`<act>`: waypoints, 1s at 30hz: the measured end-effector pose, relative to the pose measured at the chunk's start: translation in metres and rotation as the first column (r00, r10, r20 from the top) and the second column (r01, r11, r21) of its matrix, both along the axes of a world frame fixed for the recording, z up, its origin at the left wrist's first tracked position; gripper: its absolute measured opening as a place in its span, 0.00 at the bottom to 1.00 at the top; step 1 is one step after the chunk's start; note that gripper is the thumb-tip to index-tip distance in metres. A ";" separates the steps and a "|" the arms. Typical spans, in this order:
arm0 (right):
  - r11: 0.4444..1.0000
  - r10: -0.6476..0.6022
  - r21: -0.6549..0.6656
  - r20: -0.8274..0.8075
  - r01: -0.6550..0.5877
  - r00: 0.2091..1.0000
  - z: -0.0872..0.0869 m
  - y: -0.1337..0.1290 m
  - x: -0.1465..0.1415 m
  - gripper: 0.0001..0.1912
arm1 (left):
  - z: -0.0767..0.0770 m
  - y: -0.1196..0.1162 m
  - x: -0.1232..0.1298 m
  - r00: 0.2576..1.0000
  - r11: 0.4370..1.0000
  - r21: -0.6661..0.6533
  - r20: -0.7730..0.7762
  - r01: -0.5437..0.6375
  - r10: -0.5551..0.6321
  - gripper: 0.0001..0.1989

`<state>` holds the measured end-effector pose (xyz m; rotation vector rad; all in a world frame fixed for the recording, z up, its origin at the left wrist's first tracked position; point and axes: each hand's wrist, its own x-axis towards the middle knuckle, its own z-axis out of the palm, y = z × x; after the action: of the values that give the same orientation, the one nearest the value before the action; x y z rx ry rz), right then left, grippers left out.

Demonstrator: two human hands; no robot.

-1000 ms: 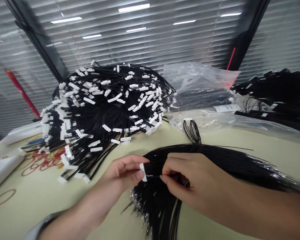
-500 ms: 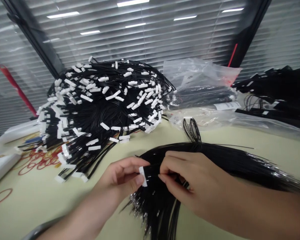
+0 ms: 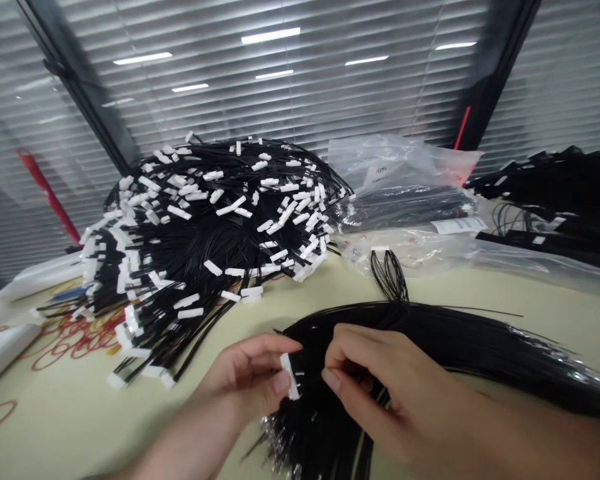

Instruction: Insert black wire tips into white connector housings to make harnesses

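Between thumb and fingers, my left hand [image 3: 255, 377] grips a small white connector housing [image 3: 290, 377], held upright over the dark wires. My right hand [image 3: 380, 380] is just to its right, thumb and forefinger pinched together; whatever lies in that pinch is too thin and dark to make out. Under both hands spreads a thick bundle of black wires [image 3: 460, 333], with shiny metal terminals showing at its ends. Behind the right hand, a white connector with looped black wires [image 3: 390, 273] rests against the bundle.
At the back left rises a big heap of black cables with white connectors [image 3: 215, 220]. Red rubber bands [image 3: 75, 340] lie beside it on the pale table [image 3: 200, 350]. Clear plastic bags [image 3: 405, 180] and more black cables [image 3: 560, 180] stand at the back right, before window blinds [image 3: 300, 93].
The camera view has tilted up slightly, so everything sits lower in the picture. My left hand keeps its hold on the connector housing; my right hand stays pinched, a little farther from it.
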<state>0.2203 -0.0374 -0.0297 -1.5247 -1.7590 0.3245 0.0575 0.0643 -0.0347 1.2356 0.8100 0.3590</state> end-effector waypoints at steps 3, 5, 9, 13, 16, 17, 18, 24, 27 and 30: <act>0.994 0.013 0.109 0.076 -0.021 0.997 -0.014 0.003 -0.002 0.05 | -0.008 0.007 -0.001 1.000 0.999 0.051 0.003 0.018 -0.018 0.14; 0.974 0.008 0.219 0.180 -0.048 0.984 -0.025 0.006 -0.003 0.05 | -0.010 0.008 -0.002 1.000 0.999 0.047 -0.014 0.021 -0.021 0.13; 0.956 -0.022 0.286 0.302 -0.068 0.953 -0.036 0.011 -0.004 0.09 | -0.003 0.003 -0.002 0.998 0.998 0.045 -0.050 0.040 -0.038 0.11; 0.951 -0.015 0.299 0.305 -0.080 0.952 -0.035 0.011 -0.002 0.10 | 0.004 -0.001 0.000 0.994 0.991 0.125 -0.103 0.041 -0.028 0.08; 0.962 0.004 0.262 0.275 -0.079 0.961 -0.034 0.010 0.000 0.09 | 0.004 0.000 0.001 0.994 0.983 0.172 -0.097 0.070 -0.054 0.07; 0.963 0.007 0.256 0.272 -0.079 0.962 -0.034 0.009 0.000 0.09 | 0.004 0.001 0.002 0.994 0.982 0.174 -0.094 0.074 -0.058 0.07; 0.963 0.010 0.255 0.273 -0.083 0.962 -0.034 0.009 0.001 0.09 | 0.004 0.001 0.002 0.994 0.983 0.170 -0.096 0.073 -0.058 0.08; 0.962 0.040 0.245 0.303 -0.118 0.952 -0.037 0.010 0.001 0.08 | 0.003 0.000 0.002 0.994 0.985 0.172 -0.106 0.029 -0.011 0.11; 0.961 0.033 0.254 0.297 -0.112 0.954 -0.037 0.011 0.001 0.08 | 0.004 -0.002 0.002 0.994 0.986 0.162 -0.104 0.043 -0.027 0.10; 0.967 0.044 0.228 0.276 -0.110 0.960 -0.038 0.011 0.001 0.07 | 0.006 -0.004 0.002 0.994 0.986 0.165 -0.108 0.025 -0.007 0.09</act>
<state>0.2215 -0.0262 -0.0673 -1.3753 -1.9913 -0.0641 0.0599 0.0605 -0.0289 1.4265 0.8751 0.3554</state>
